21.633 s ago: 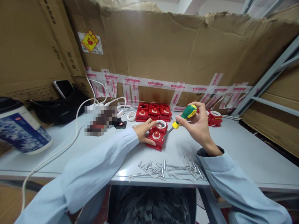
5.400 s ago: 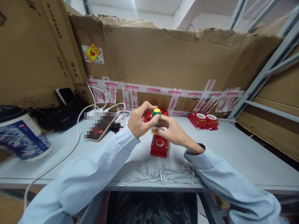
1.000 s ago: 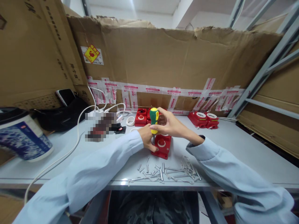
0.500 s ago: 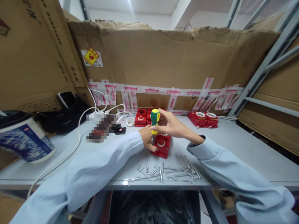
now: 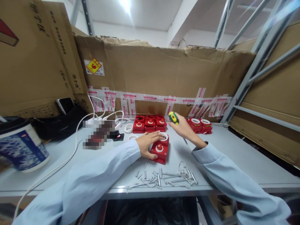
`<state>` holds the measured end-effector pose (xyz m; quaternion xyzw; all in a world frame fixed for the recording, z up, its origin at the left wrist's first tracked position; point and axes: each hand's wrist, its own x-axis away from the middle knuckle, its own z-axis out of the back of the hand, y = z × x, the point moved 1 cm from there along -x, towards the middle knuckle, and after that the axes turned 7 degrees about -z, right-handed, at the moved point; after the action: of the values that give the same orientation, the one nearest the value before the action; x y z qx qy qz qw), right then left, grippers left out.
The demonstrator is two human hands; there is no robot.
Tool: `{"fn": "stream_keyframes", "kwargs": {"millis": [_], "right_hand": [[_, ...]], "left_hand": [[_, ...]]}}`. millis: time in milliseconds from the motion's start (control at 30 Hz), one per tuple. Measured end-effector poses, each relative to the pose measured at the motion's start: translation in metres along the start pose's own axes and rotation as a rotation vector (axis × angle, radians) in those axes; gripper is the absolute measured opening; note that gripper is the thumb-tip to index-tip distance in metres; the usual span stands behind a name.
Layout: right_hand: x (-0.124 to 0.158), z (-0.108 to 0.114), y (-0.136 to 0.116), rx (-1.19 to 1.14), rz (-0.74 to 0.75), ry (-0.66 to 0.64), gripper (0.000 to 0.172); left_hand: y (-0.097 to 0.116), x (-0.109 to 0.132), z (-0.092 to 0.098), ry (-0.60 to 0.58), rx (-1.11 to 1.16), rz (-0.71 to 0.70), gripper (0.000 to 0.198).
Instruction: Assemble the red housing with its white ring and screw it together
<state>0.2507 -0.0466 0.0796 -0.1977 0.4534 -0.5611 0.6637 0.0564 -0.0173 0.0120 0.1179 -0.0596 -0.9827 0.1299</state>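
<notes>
A red block (image 5: 160, 150) with a red knob and a white ring on top lies at the middle of the table. My left hand (image 5: 148, 144) rests on its left side, fingers spread over the far end and thumb at the near left edge. To the right of the block, my right hand (image 5: 183, 127) is closed round a screwdriver (image 5: 173, 117) with a green and yellow handle. Its shaft slants down to the right, off the block. Several screws and metal pins (image 5: 159, 180) are scattered near the table's front edge.
Three red units (image 5: 150, 123) stand behind the hands, and two more (image 5: 201, 125) at the back right. White rings (image 5: 128, 128), a power strip with cables, a pouch with a phone (image 5: 66, 105) and a large cup (image 5: 22, 143) are to the left. Cardboard (image 5: 150, 68) walls the back.
The screwdriver has left the block and tilted over as my right hand moved right. My left hand has opened out over the block. The view has tilted up a little.
</notes>
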Motion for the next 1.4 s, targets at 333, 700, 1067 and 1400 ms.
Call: {"fn": "stream_keyframes", "kwargs": {"millis": [333,700,1067,1400], "right_hand": [[0.013,-0.019,0.064,-0.092,-0.334,-0.483,0.038],[0.012,-0.021,0.056,-0.131,-0.329,-0.546,0.039],[0.011,-0.019,0.052,-0.051,-0.283,-0.529,0.037],[-0.001,-0.020,0.043,0.145,-0.222,-0.255,0.022]], "left_hand": [[0.002,-0.014,0.011,0.019,-0.072,-0.100,0.087],[0.002,-0.021,0.017,-0.098,-0.090,-0.099,0.085],[0.004,-0.021,0.017,-0.111,-0.098,-0.042,0.087],[0.002,-0.009,0.024,-0.075,-0.109,-0.005,0.083]]}}
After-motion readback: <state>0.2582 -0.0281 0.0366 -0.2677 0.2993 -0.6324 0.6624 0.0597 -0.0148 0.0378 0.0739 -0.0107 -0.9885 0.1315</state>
